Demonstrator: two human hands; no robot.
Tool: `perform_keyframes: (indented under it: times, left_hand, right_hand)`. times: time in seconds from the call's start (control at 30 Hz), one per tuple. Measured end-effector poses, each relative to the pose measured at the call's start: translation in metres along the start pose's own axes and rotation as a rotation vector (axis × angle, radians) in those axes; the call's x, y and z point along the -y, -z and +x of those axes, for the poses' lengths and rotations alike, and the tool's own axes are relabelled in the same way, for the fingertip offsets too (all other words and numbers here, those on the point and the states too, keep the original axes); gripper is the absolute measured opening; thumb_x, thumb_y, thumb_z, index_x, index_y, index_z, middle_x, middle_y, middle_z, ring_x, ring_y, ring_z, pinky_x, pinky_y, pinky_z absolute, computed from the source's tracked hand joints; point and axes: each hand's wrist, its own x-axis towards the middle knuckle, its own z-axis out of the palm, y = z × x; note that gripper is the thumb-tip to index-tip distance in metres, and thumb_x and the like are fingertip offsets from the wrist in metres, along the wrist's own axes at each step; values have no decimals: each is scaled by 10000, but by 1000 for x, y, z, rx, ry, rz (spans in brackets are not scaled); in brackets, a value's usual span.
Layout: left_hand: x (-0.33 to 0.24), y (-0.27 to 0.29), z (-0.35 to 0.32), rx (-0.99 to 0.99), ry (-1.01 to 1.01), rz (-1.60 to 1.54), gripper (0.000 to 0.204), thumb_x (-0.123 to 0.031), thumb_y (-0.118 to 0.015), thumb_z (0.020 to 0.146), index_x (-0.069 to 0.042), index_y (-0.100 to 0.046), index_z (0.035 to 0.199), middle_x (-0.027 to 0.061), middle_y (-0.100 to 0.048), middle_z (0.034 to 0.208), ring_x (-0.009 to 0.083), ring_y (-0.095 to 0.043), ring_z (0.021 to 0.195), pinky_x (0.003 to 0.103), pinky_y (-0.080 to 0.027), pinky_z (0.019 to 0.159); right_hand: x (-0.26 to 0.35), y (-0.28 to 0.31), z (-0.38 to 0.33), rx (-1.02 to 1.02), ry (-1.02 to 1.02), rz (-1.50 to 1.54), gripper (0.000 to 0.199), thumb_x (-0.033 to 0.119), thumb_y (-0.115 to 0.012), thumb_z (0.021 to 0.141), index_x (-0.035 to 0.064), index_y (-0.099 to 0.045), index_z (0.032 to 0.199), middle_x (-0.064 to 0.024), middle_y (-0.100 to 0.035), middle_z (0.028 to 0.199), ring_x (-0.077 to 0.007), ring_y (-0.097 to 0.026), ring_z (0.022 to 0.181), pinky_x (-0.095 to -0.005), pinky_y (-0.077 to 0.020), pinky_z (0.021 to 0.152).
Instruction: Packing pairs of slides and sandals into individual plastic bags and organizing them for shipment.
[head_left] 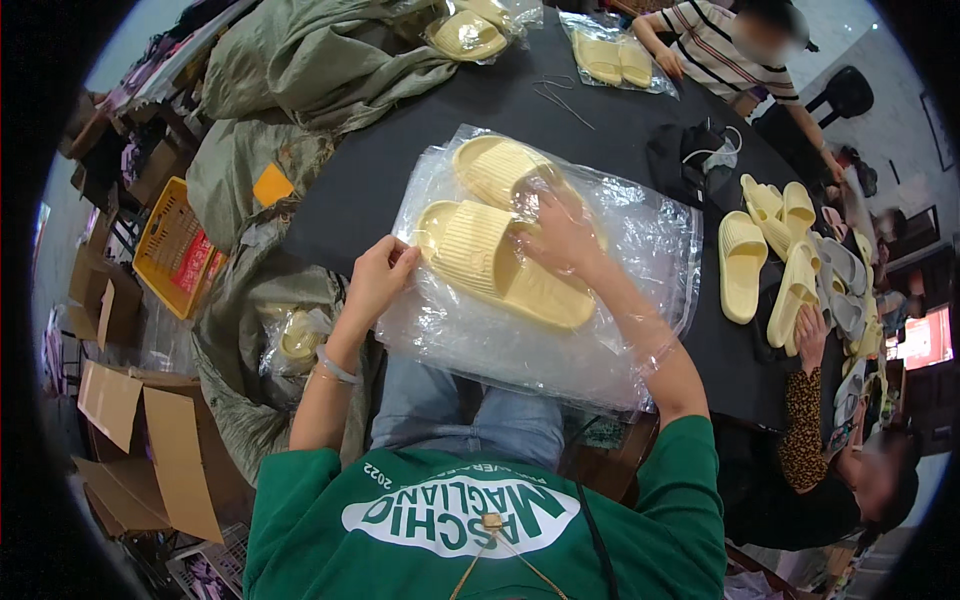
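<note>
A pair of pale yellow slide slippers with ribbed straps lies side by side on a stack of clear plastic bags [500,350] in front of me. My right hand [556,232] reaches in at the strap openings of the far slipper [494,165] and the near slipper [510,275], closed on the pair. Clear film lies over part of my right forearm, and the fingertips are partly hidden. My left hand [383,273] is closed in a pinch at the left edge of the bag, beside the near slipper's toe.
Bagged yellow slippers [610,60] lie at the table's far side. Loose yellow slippers [742,265] and grey ones [842,280] crowd the right, where a co-worker's hand [810,335] touches one. Grey-green sacking [290,70], an orange basket [175,250] and cardboard boxes [180,460] stand left.
</note>
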Motion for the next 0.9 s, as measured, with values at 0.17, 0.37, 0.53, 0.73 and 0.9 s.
perform_keyframes:
  times: [0.17, 0.37, 0.53, 0.73, 0.9]
  left_hand:
    - [-20, 9, -16, -103, -65, 63, 253, -208, -616, 895, 28, -587, 808, 81, -597, 599, 122, -585, 530, 280, -452, 524]
    - [-36, 36, -58, 50, 33, 452, 176, -158, -640, 860, -3, -568, 902, 126, -638, 737, 278, -649, 712, 387, -484, 631]
    - [-45, 17, -41, -85, -457, 594, 499, -85, -630, 853, 54, -397, 1270, 244, -425, 1333, 390, -436, 1221, 388, -407, 965]
    - [-2, -32, 15, 117, -380, 95, 569, -281, -401, 1000, 45, -228, 1434, 238, -292, 1473, 373, -258, 1382, 383, -231, 1122]
    - [16, -37, 15, 151, -395, 317, 608, -400, -245, 1016, 23, -225, 1452, 209, -237, 1512, 343, -203, 1413, 426, -161, 1142]
  right_hand:
    - [6, -2, 16, 70, -137, 204, 315, 208, -662, 779, 56, -643, 1054, -193, -557, 1188, -382, -426, 1214, -454, -289, 1071]
    - [-8, 7, -5, 96, -84, 58, 225, 74, -590, 794, 28, -636, 1010, -207, -572, 1143, -383, -514, 1077, -440, -394, 978]
    - [-13, -5, -6, 78, 0, 276, 299, 66, -605, 778, 90, -656, 1072, -180, -594, 1123, -394, -471, 1129, -462, -345, 994]
    - [-22, -12, -11, 114, 14, 76, 329, 98, -637, 790, 100, -624, 1118, -141, -608, 1145, -335, -511, 1133, -449, -357, 1027]
    - [-13, 11, -26, 74, 15, -18, 209, 136, -634, 773, 58, -651, 966, -140, -603, 1048, -349, -498, 1104, -442, -417, 925]
